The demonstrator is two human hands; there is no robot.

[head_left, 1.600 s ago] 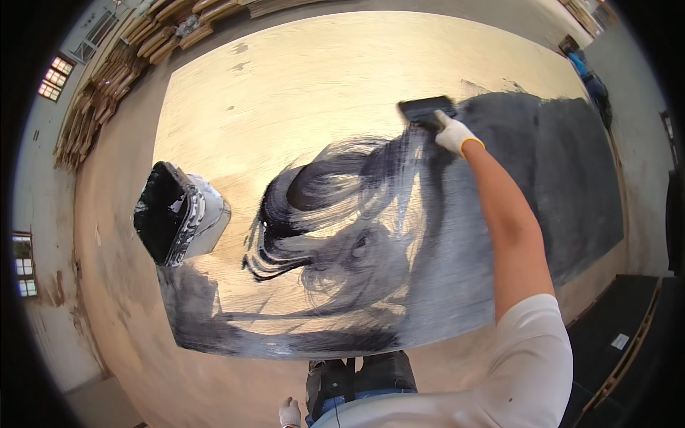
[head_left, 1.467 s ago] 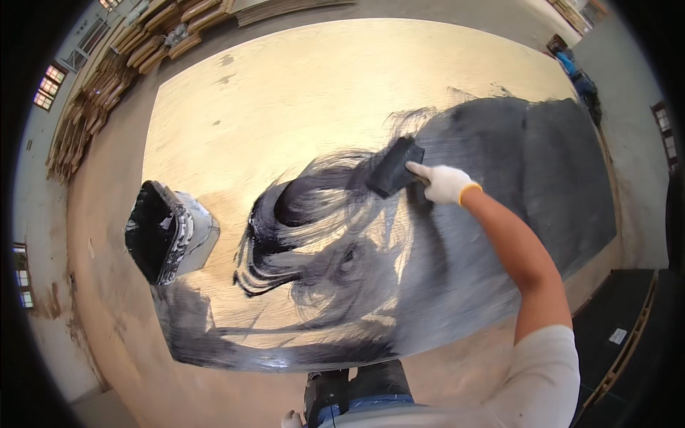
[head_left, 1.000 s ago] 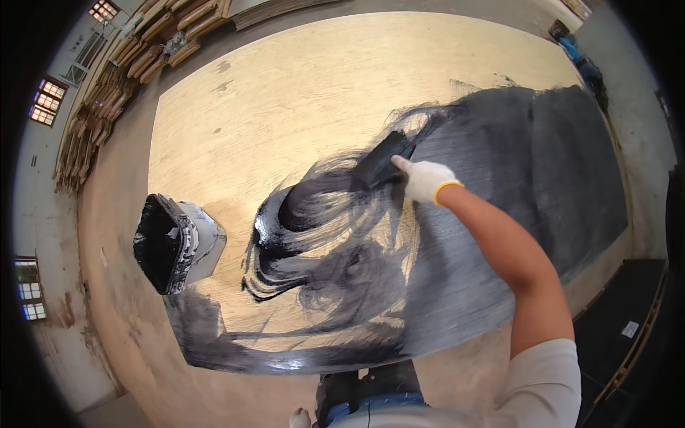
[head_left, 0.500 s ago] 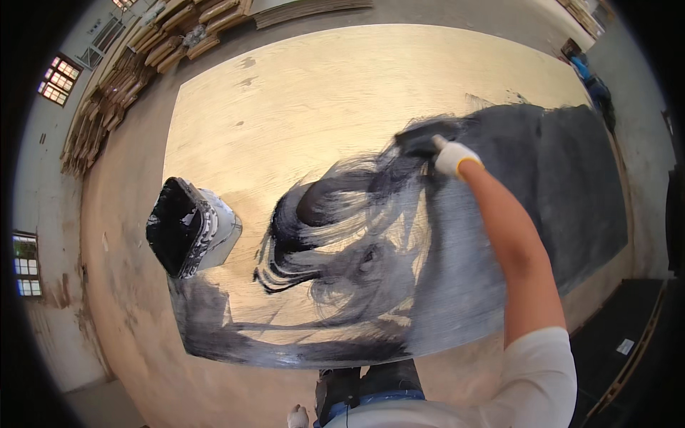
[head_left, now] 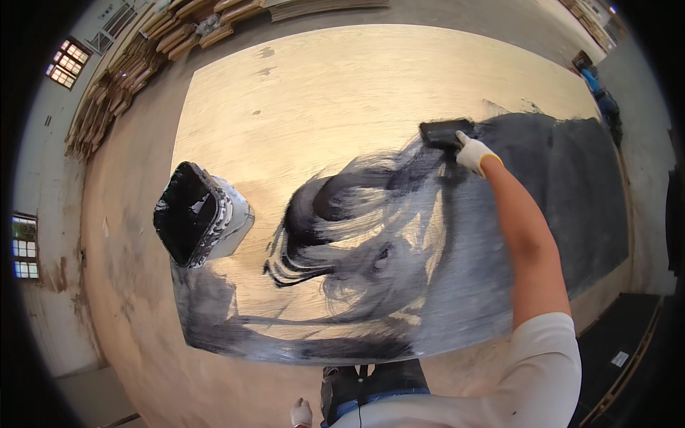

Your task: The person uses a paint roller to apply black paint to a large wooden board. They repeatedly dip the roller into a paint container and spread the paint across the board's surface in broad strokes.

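In a white glove with a yellow cuff, my right hand (head_left: 474, 152) grips the handle of a wide black brush (head_left: 446, 133). The brush rests on a large pale wooden board (head_left: 307, 93), at the far edge of the wet black paint (head_left: 553, 178). Thick dark swirls (head_left: 303, 221) and thin streaks lie left of my hand, with bare wood between them. On the board's left side stands a white bucket (head_left: 232, 217), its wide mouth coated black. My left hand (head_left: 302, 414), also gloved, hangs low beside my leg with nothing visible in it; its fingers look loosely apart.
Stacked wooden boards (head_left: 118, 93) line the wall at the far left. A dark flat panel (head_left: 617, 335) lies at the lower right. Something blue and dark (head_left: 605, 100) sits beyond the board's far right corner. Brownish floor (head_left: 128, 235) surrounds the board.
The view has shifted slightly, so the board and bucket appear further right. My right hand has carried the brush a little to the right along the paint's far edge. My left hand still hangs low.
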